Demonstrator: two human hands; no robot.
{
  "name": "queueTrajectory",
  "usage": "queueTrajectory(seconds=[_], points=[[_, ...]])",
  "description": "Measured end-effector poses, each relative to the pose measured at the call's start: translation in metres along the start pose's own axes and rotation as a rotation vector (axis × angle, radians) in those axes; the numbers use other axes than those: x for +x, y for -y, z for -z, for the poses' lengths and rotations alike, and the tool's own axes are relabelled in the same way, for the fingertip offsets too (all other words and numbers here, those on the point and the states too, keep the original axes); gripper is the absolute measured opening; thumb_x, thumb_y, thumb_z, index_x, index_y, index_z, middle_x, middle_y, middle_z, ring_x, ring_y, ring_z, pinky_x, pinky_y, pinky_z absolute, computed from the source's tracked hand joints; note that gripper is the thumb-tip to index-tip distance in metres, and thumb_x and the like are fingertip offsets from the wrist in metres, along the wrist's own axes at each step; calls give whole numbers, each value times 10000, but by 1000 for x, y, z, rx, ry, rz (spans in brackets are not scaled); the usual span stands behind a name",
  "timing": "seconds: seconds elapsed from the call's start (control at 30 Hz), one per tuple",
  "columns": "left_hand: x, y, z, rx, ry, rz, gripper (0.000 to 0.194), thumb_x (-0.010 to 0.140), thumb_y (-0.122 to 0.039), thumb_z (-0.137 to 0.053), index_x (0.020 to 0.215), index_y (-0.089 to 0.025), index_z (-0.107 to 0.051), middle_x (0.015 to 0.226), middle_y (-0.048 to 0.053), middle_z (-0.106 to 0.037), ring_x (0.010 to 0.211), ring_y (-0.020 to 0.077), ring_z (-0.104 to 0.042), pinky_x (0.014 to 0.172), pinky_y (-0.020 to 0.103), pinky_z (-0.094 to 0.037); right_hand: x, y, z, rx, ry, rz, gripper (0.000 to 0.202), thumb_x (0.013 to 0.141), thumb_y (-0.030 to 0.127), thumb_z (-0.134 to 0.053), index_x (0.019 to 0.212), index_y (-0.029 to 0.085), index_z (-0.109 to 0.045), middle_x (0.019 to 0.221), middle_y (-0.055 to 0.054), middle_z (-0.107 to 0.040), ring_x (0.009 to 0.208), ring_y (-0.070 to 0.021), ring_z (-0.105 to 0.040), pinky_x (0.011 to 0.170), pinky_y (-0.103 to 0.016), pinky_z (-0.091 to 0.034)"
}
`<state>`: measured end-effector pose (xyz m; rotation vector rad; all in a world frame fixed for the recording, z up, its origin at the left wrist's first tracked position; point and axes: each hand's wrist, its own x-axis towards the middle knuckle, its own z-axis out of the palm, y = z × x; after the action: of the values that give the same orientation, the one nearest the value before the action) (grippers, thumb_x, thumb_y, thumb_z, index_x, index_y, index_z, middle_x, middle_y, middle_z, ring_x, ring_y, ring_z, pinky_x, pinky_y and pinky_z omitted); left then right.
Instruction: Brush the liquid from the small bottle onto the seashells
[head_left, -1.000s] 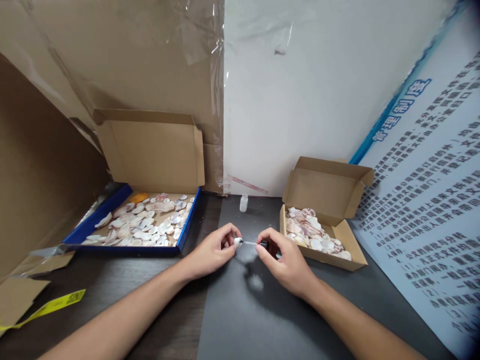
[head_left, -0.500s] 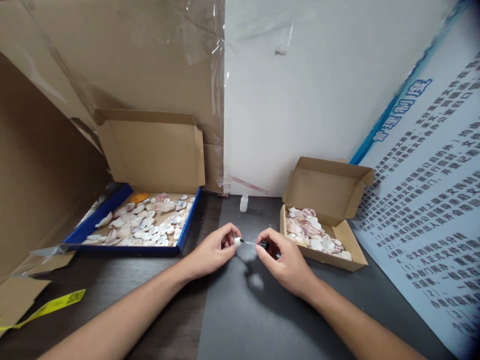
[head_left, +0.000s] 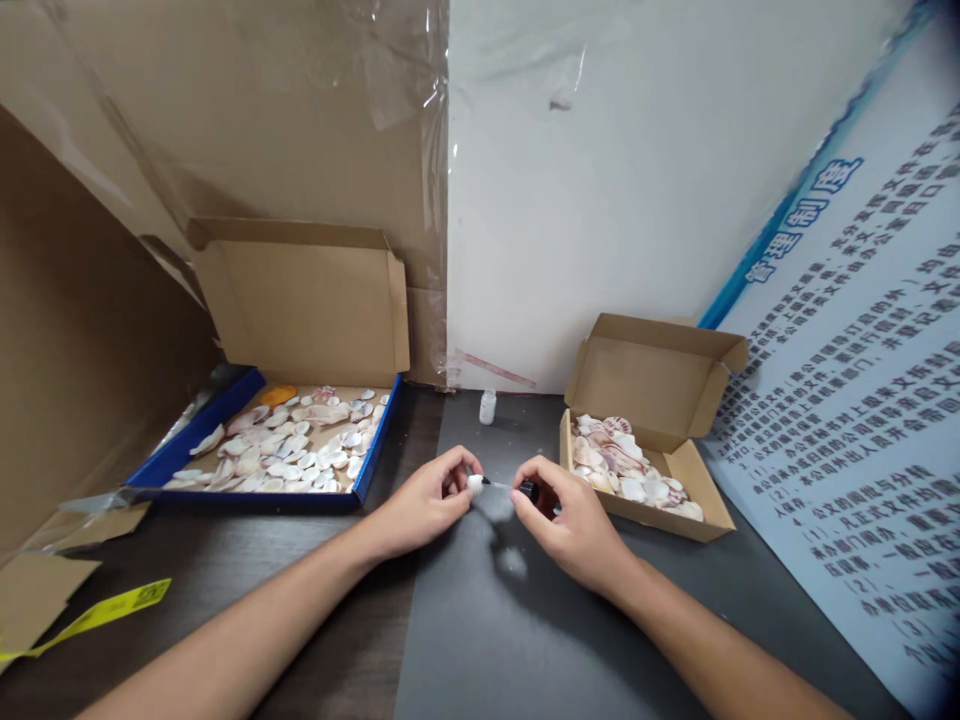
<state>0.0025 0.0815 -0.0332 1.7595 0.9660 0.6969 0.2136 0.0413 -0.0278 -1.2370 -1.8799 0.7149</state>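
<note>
My left hand (head_left: 442, 495) is closed in a pinch around a small white piece (head_left: 475, 484). Its kind I cannot make out; the fingertips cover part of it. Between thumb and fingers my right hand (head_left: 566, 510) grips a brush applicator (head_left: 529, 490) by its black cap. From that cap a thin pale stem points left and ends in a dark tip at the white piece. Whether the tip touches it I cannot tell. Behind both hands stands a small whitish bottle (head_left: 487, 407), upright on the dark grey mat (head_left: 480, 620).
On the left, a blue-edged cardboard box (head_left: 358, 490) holds many seashells, its lid raised. A smaller open cardboard box (head_left: 716, 515) with seashells stands right of my right hand. A yellow strip (head_left: 112, 610) lies front left. A white panel (head_left: 585, 220) rises behind the mat.
Both hands stay in nearly the same place. The dark brush tip shows slightly farther along the white piece's right side; boxes and bottle have not moved.
</note>
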Motion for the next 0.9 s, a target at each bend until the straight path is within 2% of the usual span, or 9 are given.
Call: queueTrajectory(seconds=[0.27,0.47,0.9], points=[[0,-2,1,-9,3,9,203,876,-330,-556,975,-154,-530,724,-39,-444,652,104,-400,599,233,-333,0,-1,0,32,1,42,76,911,261,-556,940,200,-591,749,18,-554,634,-111,-497,591,-225,-395],[0,-2,1,-1,4,8,218,884,-357,-553,958,-153,-532,723,-37,-444,647,103,-390,584,233,-319,1,0,0,5,-9,-1,38,879,227,-568,860,194,-566,694,31,-523,597,-106,-474,561,-223,-374],[0,-1,1,-24,1,10,202,878,-330,-553,981,-157,-533,716,-40,-442,640,101,-391,586,232,-325,0,-2,-1,23,-9,62,80,913,256,-568,966,204,-600,797,9,-574,651,-111,-507,605,-227,-404]])
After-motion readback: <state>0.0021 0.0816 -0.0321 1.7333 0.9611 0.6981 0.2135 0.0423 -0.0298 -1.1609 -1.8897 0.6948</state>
